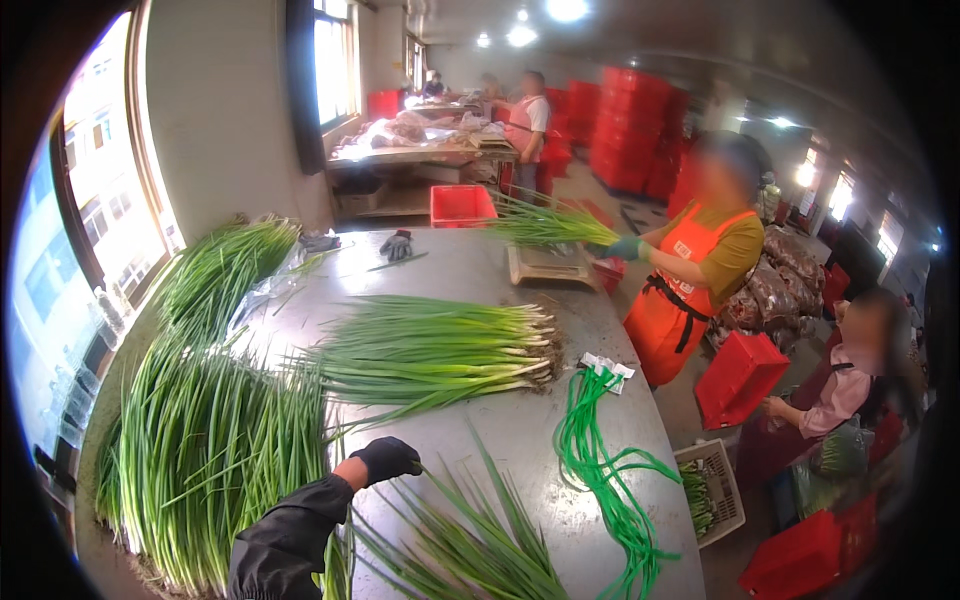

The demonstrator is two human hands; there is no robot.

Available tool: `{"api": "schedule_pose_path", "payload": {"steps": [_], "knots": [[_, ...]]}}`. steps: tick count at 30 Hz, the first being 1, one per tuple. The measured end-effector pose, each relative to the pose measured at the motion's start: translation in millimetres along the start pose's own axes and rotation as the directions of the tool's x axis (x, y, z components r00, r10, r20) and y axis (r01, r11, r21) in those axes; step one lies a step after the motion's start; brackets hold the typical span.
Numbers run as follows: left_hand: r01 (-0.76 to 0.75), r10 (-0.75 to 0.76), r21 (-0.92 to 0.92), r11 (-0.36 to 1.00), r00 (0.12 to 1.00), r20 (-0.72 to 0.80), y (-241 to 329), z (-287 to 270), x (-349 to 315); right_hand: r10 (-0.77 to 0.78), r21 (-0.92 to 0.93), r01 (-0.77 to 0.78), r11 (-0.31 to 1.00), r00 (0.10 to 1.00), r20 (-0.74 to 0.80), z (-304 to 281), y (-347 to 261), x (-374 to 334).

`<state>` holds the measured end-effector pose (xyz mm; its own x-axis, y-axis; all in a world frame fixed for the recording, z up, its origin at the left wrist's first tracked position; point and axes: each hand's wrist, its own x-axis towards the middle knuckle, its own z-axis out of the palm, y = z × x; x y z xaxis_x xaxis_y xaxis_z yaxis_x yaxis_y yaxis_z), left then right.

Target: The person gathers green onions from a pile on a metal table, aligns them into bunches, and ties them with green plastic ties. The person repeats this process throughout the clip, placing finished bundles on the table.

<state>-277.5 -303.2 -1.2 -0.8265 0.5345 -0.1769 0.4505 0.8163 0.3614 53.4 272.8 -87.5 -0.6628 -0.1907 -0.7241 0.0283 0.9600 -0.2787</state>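
My left hand [388,460], in a black glove and dark sleeve, is closed above the metal table. A thin green onion leaf shows at its fingertips; the rest of the grip is hidden. Just to its right, loose green onions [480,530] fan out, their lower ends cut off by the bottom edge. Beyond the hand lies a bunch of green onions [440,345], roots pointing right. A large heap of green onions [215,450] covers the table's left side. Green ties [595,450] with a white label lie to the right. My right hand is out of view.
Across the table [630,420], a co-worker in an orange apron [690,275] holds green onions over a scale [550,265]. A grey glove [397,244] lies at the far edge, near a red crate [463,205]. A pale basket [712,490] stands off the right edge.
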Motion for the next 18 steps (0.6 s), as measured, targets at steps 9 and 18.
{"api": "schedule_pose_path", "payload": {"steps": [9, 18], "knots": [[-0.023, -0.603, -0.981, 0.191, 0.786, -0.135, 13.3, -41.6, -96.2, -0.010, 0.076, 0.019, 0.997, 0.993, -0.118, -9.1, -0.5, -4.8], [0.097, -0.277, -0.988, 0.123, 0.959, 0.059, 109.0, 20.5, -204.4, 0.013, 0.447, -0.038, 0.894, 0.998, 0.059, -15.0, -23.4, -23.8]]}}
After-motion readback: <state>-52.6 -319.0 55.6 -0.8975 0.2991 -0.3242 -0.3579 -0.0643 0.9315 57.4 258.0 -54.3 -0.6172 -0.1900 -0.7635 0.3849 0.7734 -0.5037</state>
